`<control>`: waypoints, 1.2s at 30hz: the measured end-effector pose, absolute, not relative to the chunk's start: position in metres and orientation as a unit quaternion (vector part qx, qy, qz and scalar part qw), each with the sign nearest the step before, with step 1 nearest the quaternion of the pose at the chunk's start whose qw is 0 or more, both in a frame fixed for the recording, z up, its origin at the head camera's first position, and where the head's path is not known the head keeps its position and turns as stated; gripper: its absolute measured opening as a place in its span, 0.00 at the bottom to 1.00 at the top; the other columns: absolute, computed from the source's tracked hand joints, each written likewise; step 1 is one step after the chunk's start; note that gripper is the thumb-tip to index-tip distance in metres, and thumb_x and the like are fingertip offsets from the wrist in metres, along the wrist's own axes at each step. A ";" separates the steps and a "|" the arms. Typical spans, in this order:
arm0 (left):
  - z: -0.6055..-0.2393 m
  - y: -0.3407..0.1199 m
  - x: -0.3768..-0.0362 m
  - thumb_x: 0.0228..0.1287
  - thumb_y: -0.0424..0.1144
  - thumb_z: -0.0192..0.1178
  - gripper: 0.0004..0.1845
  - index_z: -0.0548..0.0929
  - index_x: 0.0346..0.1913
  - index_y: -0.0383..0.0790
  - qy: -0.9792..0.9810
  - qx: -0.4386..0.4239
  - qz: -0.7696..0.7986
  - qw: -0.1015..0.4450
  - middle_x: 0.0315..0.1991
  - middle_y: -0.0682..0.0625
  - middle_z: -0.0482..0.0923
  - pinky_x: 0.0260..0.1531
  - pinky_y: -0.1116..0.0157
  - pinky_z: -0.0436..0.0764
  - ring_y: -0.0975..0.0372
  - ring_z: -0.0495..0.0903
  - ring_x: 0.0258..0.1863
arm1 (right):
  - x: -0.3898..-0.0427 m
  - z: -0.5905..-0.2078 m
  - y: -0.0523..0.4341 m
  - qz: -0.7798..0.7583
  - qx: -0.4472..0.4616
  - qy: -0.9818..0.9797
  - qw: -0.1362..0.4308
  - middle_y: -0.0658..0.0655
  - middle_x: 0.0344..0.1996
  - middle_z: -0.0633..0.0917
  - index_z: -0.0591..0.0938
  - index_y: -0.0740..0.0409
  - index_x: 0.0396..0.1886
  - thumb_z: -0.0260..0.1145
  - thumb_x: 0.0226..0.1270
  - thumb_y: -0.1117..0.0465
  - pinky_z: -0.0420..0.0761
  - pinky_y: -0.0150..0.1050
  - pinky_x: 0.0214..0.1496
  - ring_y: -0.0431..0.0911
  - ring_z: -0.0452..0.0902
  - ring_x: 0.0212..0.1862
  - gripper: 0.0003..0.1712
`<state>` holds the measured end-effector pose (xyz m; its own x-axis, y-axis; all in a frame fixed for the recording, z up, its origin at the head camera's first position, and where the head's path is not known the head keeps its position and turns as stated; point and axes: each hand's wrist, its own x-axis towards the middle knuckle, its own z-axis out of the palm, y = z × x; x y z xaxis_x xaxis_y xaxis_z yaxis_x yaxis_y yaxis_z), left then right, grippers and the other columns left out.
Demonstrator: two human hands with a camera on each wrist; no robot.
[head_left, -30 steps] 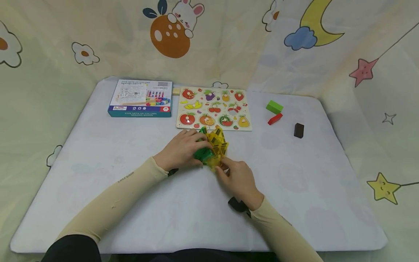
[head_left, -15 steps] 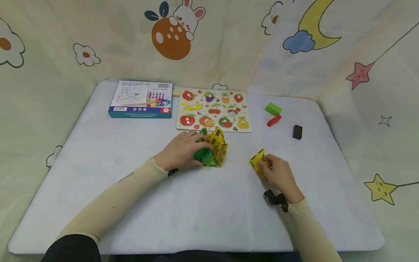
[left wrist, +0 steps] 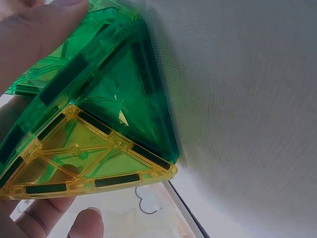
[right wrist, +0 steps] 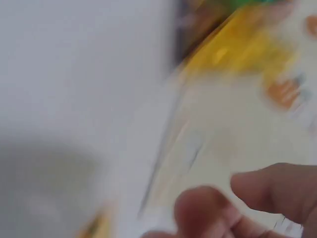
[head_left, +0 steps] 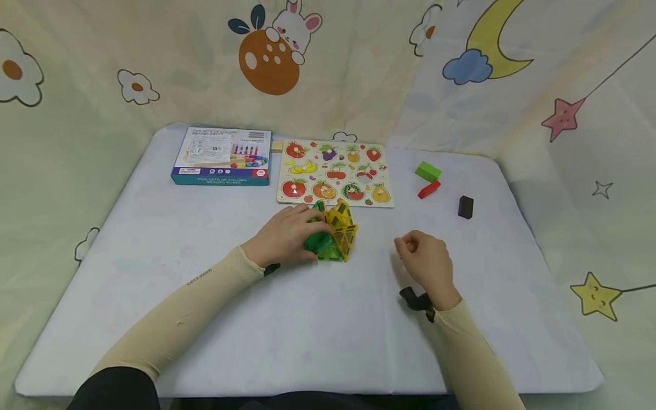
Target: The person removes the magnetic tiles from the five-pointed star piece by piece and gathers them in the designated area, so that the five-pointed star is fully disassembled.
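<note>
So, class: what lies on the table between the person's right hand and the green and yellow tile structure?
Nothing: in the head view only bare white table separates the right hand from the tile structure, which the left hand holds.

A white surface (head_left: 205,319) carries a blue box (head_left: 222,155) at the far left, with a fruit puzzle board (head_left: 335,172) just beside it. A green and yellow tile stack (head_left: 333,233) stands near the puzzle's front edge. To the right lie a green block (head_left: 428,170), a red block (head_left: 429,189) and, apart, a dark block (head_left: 466,206).
</note>
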<state>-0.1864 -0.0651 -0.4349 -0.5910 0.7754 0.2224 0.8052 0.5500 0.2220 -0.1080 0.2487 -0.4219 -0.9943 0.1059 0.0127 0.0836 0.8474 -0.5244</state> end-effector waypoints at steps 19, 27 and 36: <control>-0.431 -0.063 -0.184 0.45 0.54 0.84 0.33 0.86 0.56 0.53 -0.881 -0.445 -0.153 0.043 0.54 0.52 0.83 0.57 0.54 0.83 0.55 0.79 0.55 | -0.106 -0.425 0.126 0.299 0.017 -0.954 0.026 0.46 0.12 0.75 0.91 0.57 0.37 0.68 0.69 0.49 0.61 0.31 0.14 0.40 0.68 0.15 0.16; -0.420 -0.068 -0.188 0.48 0.46 0.84 0.30 0.86 0.58 0.53 -0.890 -0.436 -0.131 0.004 0.57 0.51 0.83 0.63 0.49 0.81 0.53 0.78 0.61 | -0.110 -0.435 0.125 0.323 0.001 -0.945 0.044 0.49 0.12 0.78 0.92 0.60 0.41 0.67 0.69 0.52 0.59 0.31 0.14 0.40 0.68 0.16 0.16; -0.420 -0.069 -0.189 0.48 0.45 0.84 0.31 0.86 0.58 0.53 -0.891 -0.433 -0.134 0.003 0.58 0.51 0.83 0.65 0.49 0.80 0.53 0.78 0.60 | -0.115 -0.443 0.123 0.387 0.019 -0.920 0.065 0.53 0.11 0.84 0.90 0.66 0.43 0.70 0.68 0.58 0.71 0.32 0.14 0.36 0.74 0.10 0.14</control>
